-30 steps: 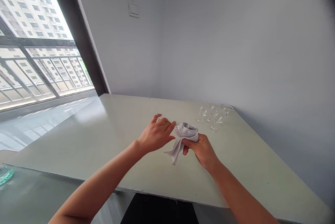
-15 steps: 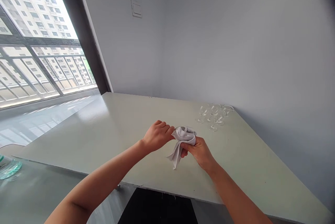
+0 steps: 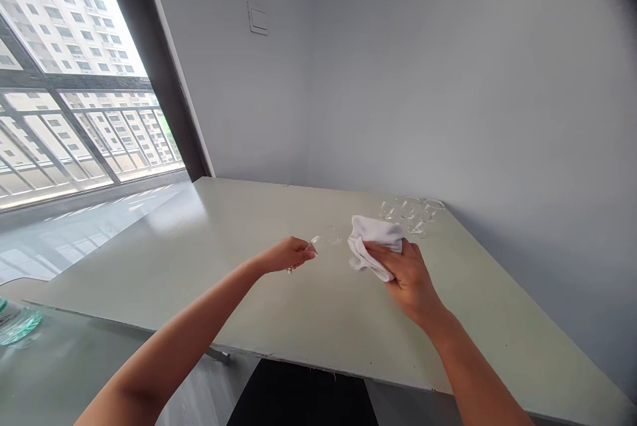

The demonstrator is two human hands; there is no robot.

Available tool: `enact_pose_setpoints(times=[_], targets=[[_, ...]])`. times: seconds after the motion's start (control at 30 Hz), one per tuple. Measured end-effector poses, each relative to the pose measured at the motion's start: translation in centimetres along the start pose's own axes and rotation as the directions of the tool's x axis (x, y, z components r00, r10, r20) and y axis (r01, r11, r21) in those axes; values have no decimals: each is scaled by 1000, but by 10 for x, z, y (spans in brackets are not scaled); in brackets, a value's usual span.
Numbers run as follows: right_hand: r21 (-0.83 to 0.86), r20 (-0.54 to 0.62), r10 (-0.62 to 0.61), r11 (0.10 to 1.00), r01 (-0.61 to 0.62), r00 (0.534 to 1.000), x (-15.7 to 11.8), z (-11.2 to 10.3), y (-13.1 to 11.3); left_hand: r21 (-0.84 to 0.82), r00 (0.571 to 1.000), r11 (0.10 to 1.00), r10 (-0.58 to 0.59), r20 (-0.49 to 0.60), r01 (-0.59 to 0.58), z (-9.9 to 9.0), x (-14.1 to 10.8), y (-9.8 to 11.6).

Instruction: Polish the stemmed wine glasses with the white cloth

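My left hand [image 3: 291,254] is closed on a clear stemmed glass [image 3: 326,237], gripping it near the stem, with the bowl tipped sideways toward the right. The glass is so transparent that its outline is faint. My right hand [image 3: 408,273] grips a white cloth [image 3: 377,232], which is bunched over the fingers and hangs loosely. A gap separates the cloth from the glass. Both hands are raised over the pale tabletop [image 3: 239,220]. Beyond the right hand, several clear stemmed glasses [image 3: 411,208] stand grouped at the far right corner, partly hidden by the cloth.
A greenish clear glass vessel [image 3: 20,323] is at the left on a lower glass-like surface [image 3: 74,366]. Grey walls [image 3: 448,81] border the table's far and right sides. The table's front edge [image 3: 298,363] is close to me. A window [image 3: 84,81] is at the left.
The cloth has come out of the glass and moved right with my right hand. My left hand has turned and shifted slightly left, holding the glass sideways.
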State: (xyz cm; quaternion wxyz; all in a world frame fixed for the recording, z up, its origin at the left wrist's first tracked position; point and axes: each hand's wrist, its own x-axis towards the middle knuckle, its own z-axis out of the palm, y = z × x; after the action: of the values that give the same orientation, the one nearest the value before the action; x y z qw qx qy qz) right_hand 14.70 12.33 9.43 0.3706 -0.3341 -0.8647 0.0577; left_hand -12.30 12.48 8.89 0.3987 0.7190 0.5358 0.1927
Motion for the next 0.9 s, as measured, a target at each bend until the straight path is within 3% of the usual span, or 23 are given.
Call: enact_pose_setpoints(times=[0.07, 0.17, 0.23, 0.3, 0.33, 0.4, 0.47, 0.53, 0.6, 0.67, 0.73, 0.8, 0.9], targets=[[-89, 72, -82, 992, 89, 994, 5, 6, -21, 231, 992, 972, 73, -105, -47, 11, 2, 4], [-71, 131, -128, 988, 138, 983, 18, 23, -40, 548, 949, 824, 272, -161, -143, 29, 1, 15], [11, 113, 5, 1000, -6, 994, 28, 32, -36, 659, 919, 734, 357, -169, -164, 37, -1, 20], [189, 174, 225, 948, -257, 959, 37, 36, -21, 704, 899, 686, 408, -160, -186, 43, -2, 21], [308, 239, 319, 871, -383, 917, 40, 37, -11, 707, 892, 680, 423, -159, -196, 45, -3, 19], [538, 372, 431, 621, -570, 822, 43, 40, 7, 684, 885, 701, 429, -178, -202, 49, -2, 15], [701, 424, 521, 329, -633, 741, 43, 47, 21, 634, 885, 749, 412, -217, -193, 57, 1, 11], [807, 424, 618, 75, -586, 662, 41, 56, 29, 571, 881, 802, 386, -273, -174, 67, 4, 7], [871, 411, 704, -116, -477, 580, 39, 66, 32, 502, 872, 854, 344, -348, -136, 80, 7, 5], [901, 408, 764, -246, -358, 500, 36, 74, 29, 412, 851, 908, 277, -445, -80, 93, 10, 4], [910, 408, 800, -315, -271, 439, 32, 78, 21, 314, 819, 949, 197, -539, -21, 102, 13, 4], [926, 374, 813, -303, -225, 446, 27, 82, 6, 251, 777, 968, 135, -614, 30, 107, 16, 6], [950, 295, 763, -170, -262, 575, 20, 91, -20, 252, 702, 964, 124, -702, 82, 109, 22, 11]])
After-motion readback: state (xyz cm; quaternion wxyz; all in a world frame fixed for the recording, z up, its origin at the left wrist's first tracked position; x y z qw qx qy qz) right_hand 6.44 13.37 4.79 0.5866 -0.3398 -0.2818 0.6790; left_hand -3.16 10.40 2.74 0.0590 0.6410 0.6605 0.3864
